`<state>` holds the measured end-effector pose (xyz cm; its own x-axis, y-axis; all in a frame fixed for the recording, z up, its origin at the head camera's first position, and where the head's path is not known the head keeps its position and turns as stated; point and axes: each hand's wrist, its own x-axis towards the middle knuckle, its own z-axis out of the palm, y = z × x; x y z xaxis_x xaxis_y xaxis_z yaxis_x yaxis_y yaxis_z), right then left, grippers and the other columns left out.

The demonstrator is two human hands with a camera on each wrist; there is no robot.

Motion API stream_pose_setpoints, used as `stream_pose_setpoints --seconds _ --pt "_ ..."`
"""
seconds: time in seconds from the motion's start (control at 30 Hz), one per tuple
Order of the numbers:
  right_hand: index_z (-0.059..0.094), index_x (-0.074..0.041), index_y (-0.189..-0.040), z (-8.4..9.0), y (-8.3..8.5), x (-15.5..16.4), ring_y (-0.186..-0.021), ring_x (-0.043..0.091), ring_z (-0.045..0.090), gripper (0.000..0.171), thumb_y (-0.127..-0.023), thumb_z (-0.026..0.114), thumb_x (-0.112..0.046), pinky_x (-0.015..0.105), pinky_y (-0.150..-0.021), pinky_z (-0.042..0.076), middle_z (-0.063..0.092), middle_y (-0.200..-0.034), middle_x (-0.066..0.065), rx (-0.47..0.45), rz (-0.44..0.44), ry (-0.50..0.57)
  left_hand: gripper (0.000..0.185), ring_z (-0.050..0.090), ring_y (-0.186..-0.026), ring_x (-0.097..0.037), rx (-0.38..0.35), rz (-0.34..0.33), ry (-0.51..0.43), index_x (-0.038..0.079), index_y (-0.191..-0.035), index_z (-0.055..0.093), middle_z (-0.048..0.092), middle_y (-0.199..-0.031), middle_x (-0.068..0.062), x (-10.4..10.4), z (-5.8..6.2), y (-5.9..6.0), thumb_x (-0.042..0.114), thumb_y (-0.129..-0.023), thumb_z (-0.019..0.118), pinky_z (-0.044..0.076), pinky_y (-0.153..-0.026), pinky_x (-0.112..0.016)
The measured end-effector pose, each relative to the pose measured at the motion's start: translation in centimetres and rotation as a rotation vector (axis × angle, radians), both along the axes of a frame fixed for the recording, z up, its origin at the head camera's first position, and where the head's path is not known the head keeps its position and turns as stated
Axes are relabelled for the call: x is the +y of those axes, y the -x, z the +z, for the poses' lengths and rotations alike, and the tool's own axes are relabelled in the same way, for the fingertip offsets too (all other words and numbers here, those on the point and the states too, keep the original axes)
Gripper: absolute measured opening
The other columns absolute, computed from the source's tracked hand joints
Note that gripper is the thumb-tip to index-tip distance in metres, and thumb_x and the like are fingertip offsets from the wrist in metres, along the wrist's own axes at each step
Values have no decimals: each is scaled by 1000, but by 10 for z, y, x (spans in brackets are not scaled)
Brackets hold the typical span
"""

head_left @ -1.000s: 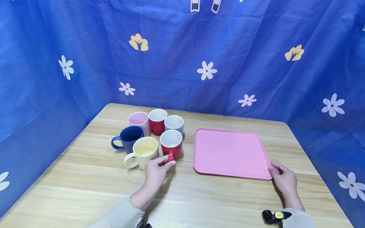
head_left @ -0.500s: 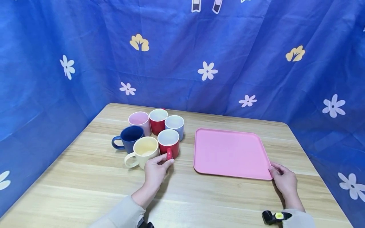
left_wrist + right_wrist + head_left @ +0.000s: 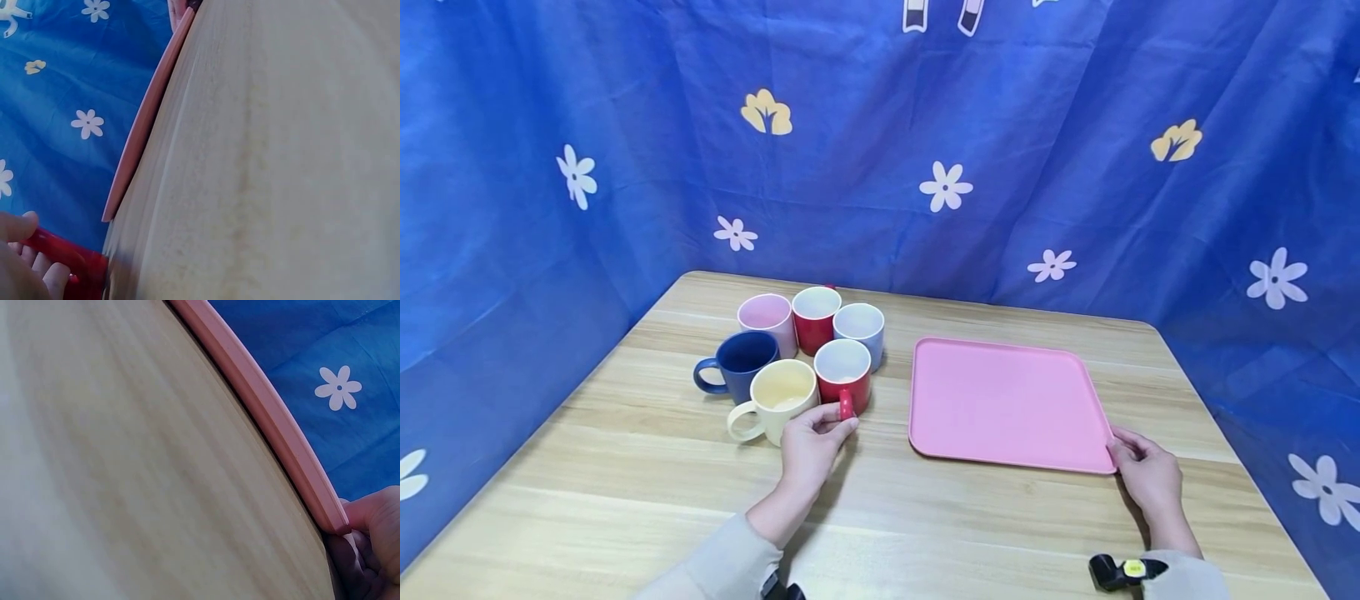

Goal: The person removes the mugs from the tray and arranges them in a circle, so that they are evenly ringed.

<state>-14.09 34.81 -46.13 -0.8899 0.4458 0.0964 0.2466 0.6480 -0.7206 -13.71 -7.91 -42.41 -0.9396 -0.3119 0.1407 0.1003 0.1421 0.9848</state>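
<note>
Left hand (image 3: 808, 446) pinching handle of near red mug (image 3: 846, 379); right hand (image 3: 1142, 473) gripping near right corner of pink tray (image 3: 1000, 400); both on table (image 3: 625, 467).

Six mugs (image 3: 805, 354) are sitting clustered on the surface (image 3: 625, 467), left of centre | a tray (image 3: 1000, 400) is lying just right of them | the left hand (image 3: 811, 446) is resting before the nearest mug (image 3: 844, 379) | the right hand (image 3: 1142, 475) is holding the tray's near right corner.

Pink tray (image 3: 1007, 400), two red mugs (image 3: 844, 375), navy mug (image 3: 741, 360), cream mug (image 3: 778, 396), blue white-flowered cloth (image 3: 880, 150)
</note>
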Motion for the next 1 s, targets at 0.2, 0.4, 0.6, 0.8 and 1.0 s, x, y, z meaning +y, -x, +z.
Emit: stream_pose_setpoints --seconds 0.2,0.4,0.6,0.8,1.0 --pt "65 2 -117 2 0 0 -104 31 59 34 -93 59 -21 25 -77 42 67 -107 19 -5 -2 4 24 65 -74 -12 -21 -34 -25 -11 -98 69 69 -90 -19 0 4 -4 -1 -78 76 51 -65 -15" --pt "63 3 -120 6 0 2 -110 35 56 39 -94 59 -24 37 -87 43 65 -111 20 -39 26 28 40 62 -102 -33 -23 -102 -91 -15 -117 57 62 -112 -27 2 7 -12 -2 -82 71 50 -82 -22" --pt "57 7 -125 17 2 4 -111 40 54 47 -94 59 -28 32 -82 47 62 -115 24 -117 111 33 59 48 -122 -37 3 -175 -14 -14 -132 43 50 -130 -30 0 24 -22 0 -82 71 36 -102 -42" --pt "49 10 -131 39 6 6 -95 33 61 59 -93 58 -35 20 -60 48 58 -119 29 -176 194 12 65 43 -127 -36 13 -266 21 -12 -136 39 45 -136 -28 -6 54 -23 0 -82 72 30 -105 -40" --pt "34 10 -140 70 20 3 -96 35 61 74 -95 53 -45 30 -65 54 46 -130 35 -197 249 69 67 47 -126 -31 44 -290 96 -6 -139 40 49 -135 -23 -22 95 -5 4 -82 74 34 -104 -38"
